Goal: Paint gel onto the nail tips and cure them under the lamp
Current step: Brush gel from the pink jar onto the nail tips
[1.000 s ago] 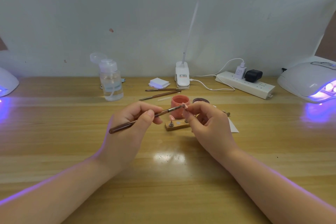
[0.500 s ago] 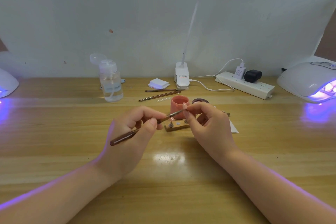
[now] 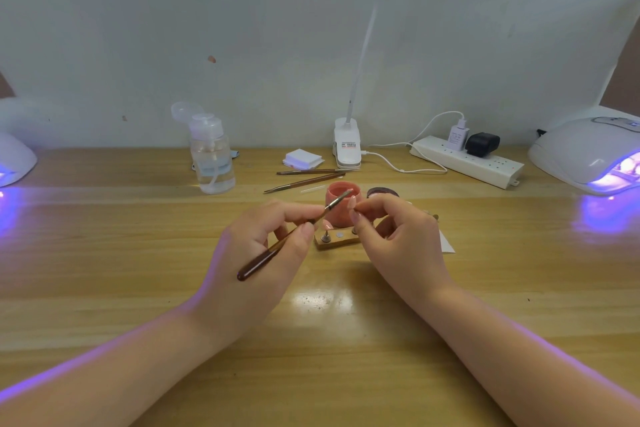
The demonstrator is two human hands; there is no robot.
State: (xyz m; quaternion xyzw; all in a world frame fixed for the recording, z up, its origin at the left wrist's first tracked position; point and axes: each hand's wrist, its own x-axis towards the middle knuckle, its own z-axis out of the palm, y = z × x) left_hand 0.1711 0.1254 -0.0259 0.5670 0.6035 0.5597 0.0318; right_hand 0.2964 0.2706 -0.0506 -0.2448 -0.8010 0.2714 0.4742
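A thin brown brush [image 3: 277, 246] is being held in the left hand [image 3: 256, 260], the fingers being closed around its handle like around a pen. The brush is being kept tilted, with the dark end low toward the wrist and the bristle end high, just in front of the pink gel jar [image 3: 343, 204]. A small pink nail tip [image 3: 352, 202] is being pinched between the thumb and fingertips of the right hand [image 3: 398, 239]; the other fingers are being kept loosely curled. The bristles are being held just beside this nail tip, but whether they are touching it cannot be told.

Under the two hands a small wooden stand [image 3: 337, 241] is lying on the wooden table [image 3: 138, 253], and another pink nail tip [image 3: 326, 226] is being carried on one of its pegs. A dark lid [image 3: 379, 192] is lying just beside the jar. At the right edge of the table a white curing lamp [image 3: 588, 156] is glowing violet, and a second lamp [image 3: 14, 159] is glowing at the left edge. Two more brushes [image 3: 308, 178] are lying behind the jar, near a clear pump bottle [image 3: 211, 156].
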